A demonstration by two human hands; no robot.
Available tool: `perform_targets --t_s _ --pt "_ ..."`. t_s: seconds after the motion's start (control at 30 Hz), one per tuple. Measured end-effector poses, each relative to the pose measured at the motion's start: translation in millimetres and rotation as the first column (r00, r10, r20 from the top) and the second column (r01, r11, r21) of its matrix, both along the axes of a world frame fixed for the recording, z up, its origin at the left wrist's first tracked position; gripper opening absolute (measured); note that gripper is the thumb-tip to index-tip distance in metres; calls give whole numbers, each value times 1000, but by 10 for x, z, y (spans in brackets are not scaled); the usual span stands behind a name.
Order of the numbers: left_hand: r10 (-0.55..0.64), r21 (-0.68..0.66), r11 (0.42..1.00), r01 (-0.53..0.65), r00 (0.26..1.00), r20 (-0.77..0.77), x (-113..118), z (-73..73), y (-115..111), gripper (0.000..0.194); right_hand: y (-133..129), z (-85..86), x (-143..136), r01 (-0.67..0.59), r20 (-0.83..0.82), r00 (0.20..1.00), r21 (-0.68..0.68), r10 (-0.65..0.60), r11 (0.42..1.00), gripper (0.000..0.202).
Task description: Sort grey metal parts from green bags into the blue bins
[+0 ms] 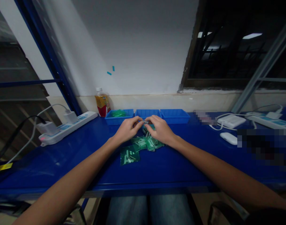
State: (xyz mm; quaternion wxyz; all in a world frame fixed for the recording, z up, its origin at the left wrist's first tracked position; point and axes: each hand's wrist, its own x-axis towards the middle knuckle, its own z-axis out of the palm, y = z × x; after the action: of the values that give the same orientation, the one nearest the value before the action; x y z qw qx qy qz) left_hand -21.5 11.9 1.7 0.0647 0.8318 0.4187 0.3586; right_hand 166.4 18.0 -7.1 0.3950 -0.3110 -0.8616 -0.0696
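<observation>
Between the two sets of fingertips: a small piece point(146, 122), light-coloured in part, too blurred to identify, held above the near side of the middle tray.
Left hand point(128, 129): thumb and forefinger nearly closed in a pinch on the small piece, the other fingers curled.
Right hand point(160, 128): thumb and forefinger bent in from the other side, gripping the same small piece, with a narrow gap between them.
Packet pile point(146, 143): green see-through bags just below the hands, overlapping, with pale, narrow parts inside.
Separate packet point(129, 156): another green bag, nearer the person and left of the pile, pale strips lying at different angles in it.
Left tray point(110, 120): blue, holding crumpled green bags point(119, 113).
Middle tray point(148, 112): blue, next in the row, partly hidden by the hands; its ribbed inner wall shows.
Right tray point(175, 120): blue, at the row's end, its inner wall visible.
Bottle point(102, 103): upright behind the left tray, white cap, yellow and red wrap; lettering unreadable.
Left power strip point(69, 128): white, with plugs and cables.
Right side of the blue table point(180, 168): white adapter point(232, 120), rounded white case point(228, 138) and right power strip point(269, 121).
</observation>
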Motion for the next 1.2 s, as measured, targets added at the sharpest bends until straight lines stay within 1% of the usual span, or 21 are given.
perform_targets --t_s 0.1,0.17,0.2,0.23,0.27,0.33,0.43,0.53,0.63,0.7,0.77,0.83,0.9,0.97,1.07,1.1,1.13,1.17,1.2 --pt "17 -22 1000 -18 1000 -21 -8 -46 51 32 111 110 8 83 63 994 23 -84 996 21" --pt "21 -43 999 -23 998 -65 -15 -101 107 31 293 236 -2 203 110 974 -30 -198 979 24" --pt "18 -41 999 -22 995 -100 -18 -133 139 32 413 306 -15 278 147 953 -81 -264 957 25" --pt "14 -33 999 -18 990 -139 -20 -165 169 33 544 374 -36 365 209 920 -153 -331 919 28" --pt "11 -22 1000 -15 984 -177 -22 -194 196 34 679 435 -62 439 318 880 -254 -354 862 30" --pt "2 -19 1000 -7 970 -244 -24 -236 236 34 927 520 -134 487 391 850 -325 -353 811 29" --pt "0 -59 998 -17 960 -281 -30 -247 257 27 1167 537 -271 517 477 821 -388 -314 763 25" --pt "27 -61 997 -45 962 -272 -45 -222 249 22 1243 471 -405 530 540 799 -423 -266 735 24" --pt "91 -13 995 -98 962 -256 -65 -201 245 23 1254 411 -497 535 566 788 -432 -244 726 27" --pt "135 17 991 -135 962 -237 -75 -197 248 23 1267 399 -532 537 572 784 -434 -240 723 27" --pt "153 29 988 -150 964 -218 -82 -198 252 23 1279 411 -548 539 569 786 -437 -243 721 26" --pt "153 31 988 -150 968 -197 -89 -197 257 22 1259 432 -542 532 543 799 -435 -260 726 26" --pt "152 44 988 -147 976 -157 -102 -189 261 21 1169 444 -509 508 480 828 -422 -291 750 28" --pt "157 64 986 -151 983 -94 -120 -170 263 21 983 426 -445 476 392 860 -390 -326 788 33" --pt "167 93 982 -167 986 8 -142 -122 248 21 563 322 -298 400 218 914 -342 -342 850 41" --pt "174 100 979 -177 984 37 -141 -103 234 21 414 274 -244 312 78 949 -353 -305 882 40" --pt "179 105 977 -185 982 62 -133 -85 216 22 276 226 -193 216 -37 967 -401 -251 891 40" --pt "179 108 976 -188 980 82 -119 -69 194 22 156 182 -150 120 -135 969 -467 -205 876 43" --pt "174 111 976 -184 980 95 -98 -56 169 22 60 145 -118 17 -238 956 -540 -172 842 44"
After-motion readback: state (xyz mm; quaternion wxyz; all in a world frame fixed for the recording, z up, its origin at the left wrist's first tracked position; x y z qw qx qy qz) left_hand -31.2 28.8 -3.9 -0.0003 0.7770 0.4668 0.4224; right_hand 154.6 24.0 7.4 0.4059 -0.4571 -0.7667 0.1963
